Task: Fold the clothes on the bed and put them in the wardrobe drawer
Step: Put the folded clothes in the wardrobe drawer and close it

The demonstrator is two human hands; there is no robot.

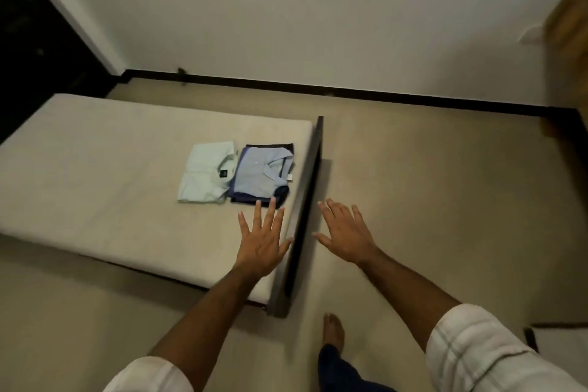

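Two folded piles lie side by side on the beige mattress (95, 169) near its foot end. A pale mint shirt (206, 173) is on the left. To its right a light blue polo shirt (262, 173) tops a stack of dark navy clothes. My left hand (262, 240) reaches out flat with straight, spread fingers, its fingertips just short of the navy stack's near edge. My right hand (345, 232) is stretched out open over the floor, right of the dark footboard (305, 200). Neither hand holds anything.
The low bed stands on a beige floor (429, 200), with a white wall and dark skirting behind. A brown wooden piece of furniture (568, 67) is blurred at the right edge. My bare foot (333, 328) steps beside the footboard's corner. A dark opening is at far left.
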